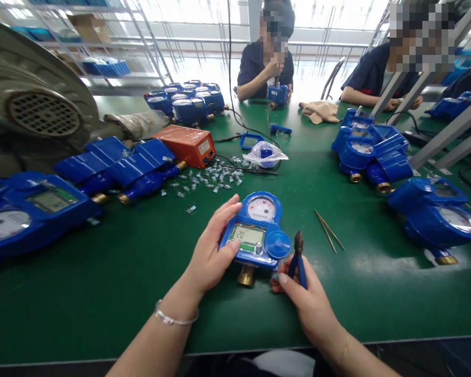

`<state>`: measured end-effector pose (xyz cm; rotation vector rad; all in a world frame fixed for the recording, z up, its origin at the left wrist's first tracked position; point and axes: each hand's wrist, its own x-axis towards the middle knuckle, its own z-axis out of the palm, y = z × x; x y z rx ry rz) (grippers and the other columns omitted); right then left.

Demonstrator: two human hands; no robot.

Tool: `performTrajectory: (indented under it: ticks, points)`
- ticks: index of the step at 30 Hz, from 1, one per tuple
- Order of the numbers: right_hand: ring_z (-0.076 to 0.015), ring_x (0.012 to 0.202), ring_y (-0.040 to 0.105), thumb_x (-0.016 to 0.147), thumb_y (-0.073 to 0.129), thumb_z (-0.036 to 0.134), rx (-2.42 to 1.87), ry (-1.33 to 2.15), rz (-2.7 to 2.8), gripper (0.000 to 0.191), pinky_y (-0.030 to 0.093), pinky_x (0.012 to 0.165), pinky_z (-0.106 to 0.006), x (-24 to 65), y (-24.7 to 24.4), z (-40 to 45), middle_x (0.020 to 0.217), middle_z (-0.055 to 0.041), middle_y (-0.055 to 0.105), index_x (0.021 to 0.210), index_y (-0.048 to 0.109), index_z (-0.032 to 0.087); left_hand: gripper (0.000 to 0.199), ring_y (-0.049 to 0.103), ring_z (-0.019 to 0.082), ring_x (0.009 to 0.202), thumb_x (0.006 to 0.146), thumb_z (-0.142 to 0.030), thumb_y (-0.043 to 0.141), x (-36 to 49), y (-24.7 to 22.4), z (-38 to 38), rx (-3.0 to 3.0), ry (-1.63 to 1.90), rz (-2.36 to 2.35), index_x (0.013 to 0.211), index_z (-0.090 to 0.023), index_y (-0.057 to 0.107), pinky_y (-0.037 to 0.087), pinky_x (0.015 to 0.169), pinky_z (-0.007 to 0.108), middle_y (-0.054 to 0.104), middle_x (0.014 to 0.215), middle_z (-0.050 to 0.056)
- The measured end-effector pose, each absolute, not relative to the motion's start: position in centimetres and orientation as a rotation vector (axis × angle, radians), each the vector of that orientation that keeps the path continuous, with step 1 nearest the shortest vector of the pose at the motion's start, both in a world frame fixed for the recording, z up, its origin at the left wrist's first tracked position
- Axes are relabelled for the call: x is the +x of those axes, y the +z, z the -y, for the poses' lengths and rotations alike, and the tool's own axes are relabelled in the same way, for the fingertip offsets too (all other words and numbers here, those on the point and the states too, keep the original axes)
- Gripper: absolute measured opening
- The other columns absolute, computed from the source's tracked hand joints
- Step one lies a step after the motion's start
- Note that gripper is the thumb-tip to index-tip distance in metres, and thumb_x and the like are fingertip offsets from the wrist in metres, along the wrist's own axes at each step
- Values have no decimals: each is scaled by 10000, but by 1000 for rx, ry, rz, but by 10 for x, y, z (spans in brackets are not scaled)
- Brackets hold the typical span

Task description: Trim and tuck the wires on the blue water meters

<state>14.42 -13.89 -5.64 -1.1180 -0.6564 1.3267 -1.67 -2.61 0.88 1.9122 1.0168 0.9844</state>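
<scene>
A blue water meter [255, 230] with a round dial, a small lit display and a brass fitting lies on the green table in front of me. My left hand [214, 251] grips its left side, the thumb on the front beside the display. Just right of the meter, my right hand [304, 293] holds blue-handled pliers [298, 262], jaws pointing up. The thumb and fingertips of that hand also pinch something small near the meter's lower right corner; it is too small to make out. Brass tweezers [328, 231] lie to the right.
Many small clear parts [215, 175] lie scattered beside an orange box [185, 145]. More blue meters stand left [43, 209] and right [435, 214]. A plastic bag [265, 154] lies mid-table. Across the table, one person [265, 73] holds a meter; another sits at the right.
</scene>
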Motion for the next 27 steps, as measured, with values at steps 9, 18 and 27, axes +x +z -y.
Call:
performTrajectory:
  ticks: [9,18,27]
  points:
    - [-125,758,537,716,705,266,-1176,1278,681,361,463,704,-234,137,-56,134,843,29,533,989,472,224,207,617,188,729,804,-241,625,-2,-29,139,1538,819,-1203,1010,-239,610,516,684,296,652,871,47]
    - [-156,731,580,717,628,177,-1559,900,1006,324,486,695,-285,138,-53,143,831,8,582,1003,485,226,349,568,246,1073,845,-322,602,33,-28,119,627,769,-885,1162,-174,610,411,985,368,636,1152,112]
    - [-154,801,595,793,583,161,-1452,886,1238,272,497,743,-278,144,-54,160,889,-8,582,1030,476,239,221,592,216,962,823,-282,623,29,-35,120,618,778,-952,1007,-169,667,432,884,307,680,963,75]
